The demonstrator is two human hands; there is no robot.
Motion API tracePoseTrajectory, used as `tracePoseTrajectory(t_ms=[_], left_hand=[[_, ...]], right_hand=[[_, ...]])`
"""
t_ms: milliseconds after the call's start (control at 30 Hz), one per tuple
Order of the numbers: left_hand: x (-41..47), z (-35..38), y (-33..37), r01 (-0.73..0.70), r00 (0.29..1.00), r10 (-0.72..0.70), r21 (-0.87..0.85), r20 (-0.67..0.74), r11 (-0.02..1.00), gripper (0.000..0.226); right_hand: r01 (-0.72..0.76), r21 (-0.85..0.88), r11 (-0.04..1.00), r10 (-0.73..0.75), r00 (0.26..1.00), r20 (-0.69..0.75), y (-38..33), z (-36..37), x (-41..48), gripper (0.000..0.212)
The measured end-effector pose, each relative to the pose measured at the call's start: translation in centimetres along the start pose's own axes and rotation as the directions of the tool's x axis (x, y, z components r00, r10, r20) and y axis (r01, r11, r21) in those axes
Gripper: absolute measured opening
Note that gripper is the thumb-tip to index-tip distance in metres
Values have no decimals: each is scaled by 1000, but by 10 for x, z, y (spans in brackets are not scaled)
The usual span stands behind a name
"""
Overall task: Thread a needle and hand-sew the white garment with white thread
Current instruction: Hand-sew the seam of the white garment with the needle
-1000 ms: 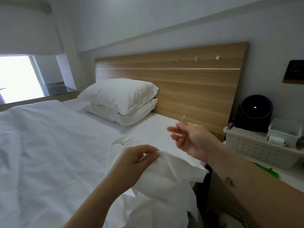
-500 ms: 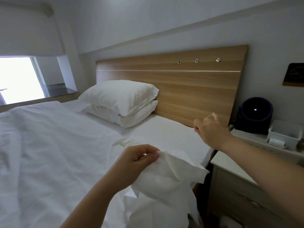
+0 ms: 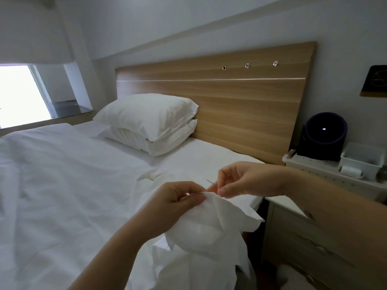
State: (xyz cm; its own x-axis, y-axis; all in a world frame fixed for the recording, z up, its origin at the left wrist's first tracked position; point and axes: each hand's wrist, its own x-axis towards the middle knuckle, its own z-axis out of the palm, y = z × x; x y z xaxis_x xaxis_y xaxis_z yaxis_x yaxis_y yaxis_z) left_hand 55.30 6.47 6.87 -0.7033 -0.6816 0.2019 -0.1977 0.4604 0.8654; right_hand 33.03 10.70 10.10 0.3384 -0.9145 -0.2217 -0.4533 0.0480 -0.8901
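My left hand (image 3: 178, 200) pinches a raised fold of the white garment (image 3: 222, 222), which hangs over the bed's near right side. My right hand (image 3: 245, 181) pinches a thin needle (image 3: 210, 181) right at the top edge of that fold, close to my left fingertips. The needle's tip sticks up and to the left. The white thread is too fine to make out. A spool of white thread (image 3: 350, 172) lies on the bedside basket at the right.
A bed with a white duvet (image 3: 62, 185) and two stacked pillows (image 3: 150, 122) fills the left and middle. A wooden headboard (image 3: 240, 97) stands behind. On the nightstand (image 3: 293, 222) at the right stand a white perforated basket (image 3: 314, 172), a small white tray (image 3: 362, 158) and a dark round device (image 3: 323, 135).
My right hand swung out to the right, pulling away from the garment, then came back left and down to the fold. My left hand kept its pinch on the garment.
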Motion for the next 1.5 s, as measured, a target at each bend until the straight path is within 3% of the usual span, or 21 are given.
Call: tracePoseTrajectory(t_ms=[133, 400, 567, 633, 867, 967, 1033, 1100, 1233, 1367, 1500], left_hand=[[6, 3, -5, 4, 1000, -4, 36, -5, 999, 23], [23, 19, -12, 44, 998, -43, -11, 52, 999, 18], [36, 27, -8, 52, 997, -52, 2, 62, 999, 22], [40, 30, -8, 58, 996, -58, 2, 61, 998, 21], [50, 33, -13, 98, 995, -98, -11, 8, 995, 16], [52, 35, -16, 117, 992, -118, -19, -41, 993, 16], [56, 38, -19, 118, 987, -118, -2, -114, 993, 17], [60, 41, -21, 143, 967, -139, 2, -212, 990, 19], [72, 45, -25, 180, 943, -164, 27, -288, 983, 21], [98, 41, -11, 12, 935, 44, 156, -351, 988, 20], [138, 30, 33, -217, 802, 317, 248, -506, 944, 18]], right_hand=[[-4, 24, 1000, 3, 999, 40, 2, 0, -1, 13], [106, 87, 991, -82, 967, -241, 27, -15, -2, 12], [76, 31, 997, -44, 816, -576, 46, -28, 0, 14], [47, 23, 999, -21, 760, -649, 50, -30, 0, 15], [95, 172, 980, -1, 878, -479, 42, -18, -17, 12], [0, 61, 998, 18, 954, -298, 43, -1, -22, 12], [-77, -72, 994, 53, 954, -295, 51, 10, -18, 11], [-99, -98, 990, 50, 908, -415, 60, 11, -13, 11], [-16, 68, 998, 59, 705, -706, 63, -20, -3, 14], [94, -120, 988, -152, 576, -803, 39, -61, -1, 20], [141, -374, 917, -400, 354, -846, -3, -96, -8, 20]])
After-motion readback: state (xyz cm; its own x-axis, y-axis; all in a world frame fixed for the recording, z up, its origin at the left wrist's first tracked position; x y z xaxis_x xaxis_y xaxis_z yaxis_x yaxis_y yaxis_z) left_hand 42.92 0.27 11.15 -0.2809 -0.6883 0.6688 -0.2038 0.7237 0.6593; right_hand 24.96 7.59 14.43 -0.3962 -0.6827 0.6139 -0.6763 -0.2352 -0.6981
